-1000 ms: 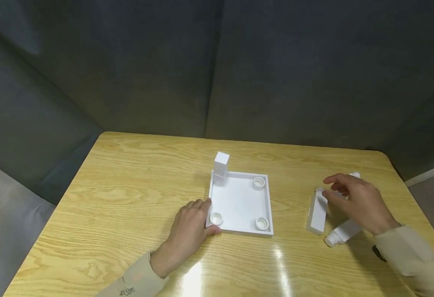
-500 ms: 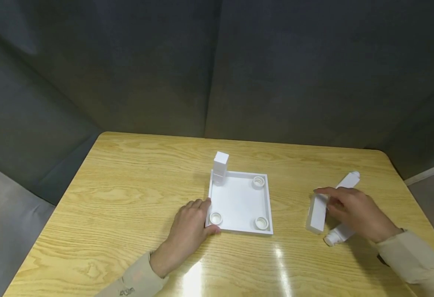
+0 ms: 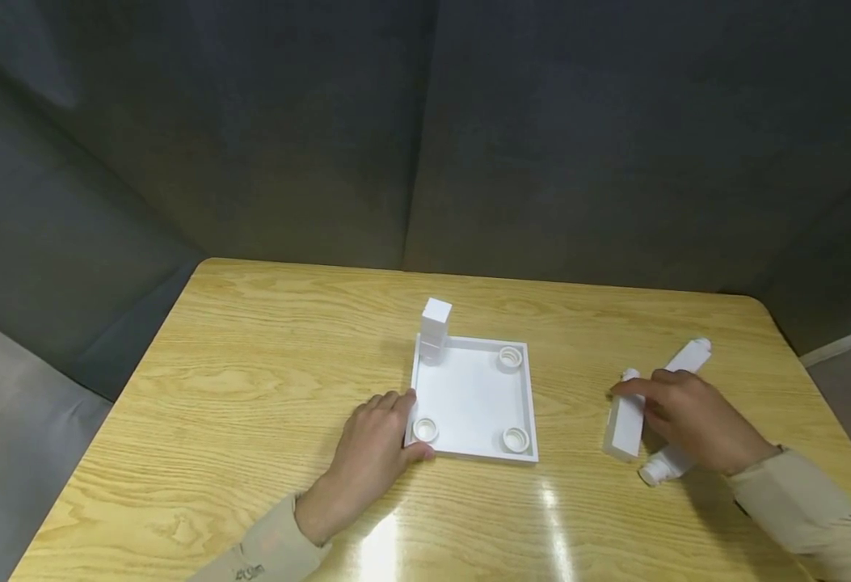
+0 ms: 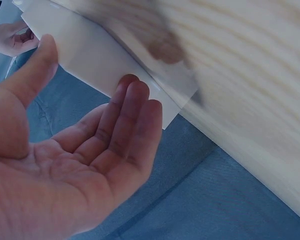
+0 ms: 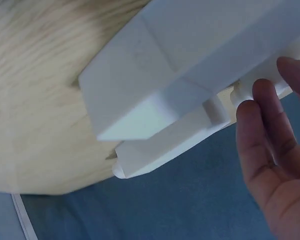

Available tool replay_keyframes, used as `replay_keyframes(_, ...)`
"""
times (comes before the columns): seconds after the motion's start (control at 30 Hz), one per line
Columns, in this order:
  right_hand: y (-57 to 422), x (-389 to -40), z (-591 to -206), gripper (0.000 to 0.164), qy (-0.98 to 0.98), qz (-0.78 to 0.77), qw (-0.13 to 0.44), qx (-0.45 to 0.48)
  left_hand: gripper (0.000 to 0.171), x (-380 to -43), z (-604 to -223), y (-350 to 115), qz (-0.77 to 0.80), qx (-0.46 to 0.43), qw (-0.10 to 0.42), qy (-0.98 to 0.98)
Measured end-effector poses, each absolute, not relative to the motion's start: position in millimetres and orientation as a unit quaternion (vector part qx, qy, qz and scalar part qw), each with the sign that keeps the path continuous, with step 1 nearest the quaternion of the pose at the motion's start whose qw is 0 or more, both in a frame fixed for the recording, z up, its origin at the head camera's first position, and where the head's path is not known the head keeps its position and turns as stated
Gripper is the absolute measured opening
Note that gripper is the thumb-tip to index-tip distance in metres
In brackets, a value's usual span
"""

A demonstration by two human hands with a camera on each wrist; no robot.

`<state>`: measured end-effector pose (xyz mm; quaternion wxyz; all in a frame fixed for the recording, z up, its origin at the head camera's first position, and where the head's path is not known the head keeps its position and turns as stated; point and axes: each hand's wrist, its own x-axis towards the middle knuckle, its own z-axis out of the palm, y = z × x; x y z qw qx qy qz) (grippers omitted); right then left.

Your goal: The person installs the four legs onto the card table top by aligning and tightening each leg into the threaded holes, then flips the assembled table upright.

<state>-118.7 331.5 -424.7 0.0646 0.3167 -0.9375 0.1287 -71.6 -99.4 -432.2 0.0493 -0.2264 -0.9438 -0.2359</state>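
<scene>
A square white toy tabletop (image 3: 469, 404) lies upside down on the table, its raised rim facing up. One white leg (image 3: 434, 331) stands upright at its far left corner; round threaded sockets (image 3: 516, 440) show at the other corners. My left hand (image 3: 367, 449) holds the near left corner, fingers along the left side, thumb at the front edge. My right hand (image 3: 694, 416) pinches the far, threaded end of a lying white leg (image 3: 624, 428); its fingertips are partly hidden. Below and behind that hand lie other white legs (image 3: 689, 357), partly covered, with threaded ends.
The wooden table (image 3: 250, 388) has rounded far corners. Dark grey cloth (image 3: 541, 145) hangs behind it and along the sides. Glare streaks lie on the wood near the front.
My right hand has come down and left from above the legs to the far end of the left leg. My left hand and the tabletop have stayed in place.
</scene>
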Motion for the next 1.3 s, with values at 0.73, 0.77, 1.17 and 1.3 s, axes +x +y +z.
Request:
replay_keyframes(0.73, 329, -113, -433, 0.055, -0.935, 0.069, 0.105, 0.330, 0.078, -71, -434, -100, -0.242, -0.222, 0.039, -0.944)
replay_keyframes(0.77, 329, -113, -433, 0.055, -0.934, 0.069, 0.111, 0.333, 0.078, -71, -434, -100, -0.241, -0.221, 0.039, -0.944)
replay_keyframes(1.17, 323, -117, -409, 0.051, -0.927, 0.139, 0.181, 0.296, 0.079, -72, -433, -100, -0.238, -0.226, 0.044, -0.944)
replay_keyframes(1.3, 311, -122, -400, 0.060, -0.930, 0.178, 0.186, 0.261, 0.078, -72, -433, -100, -0.242, -0.224, 0.041, -0.943)
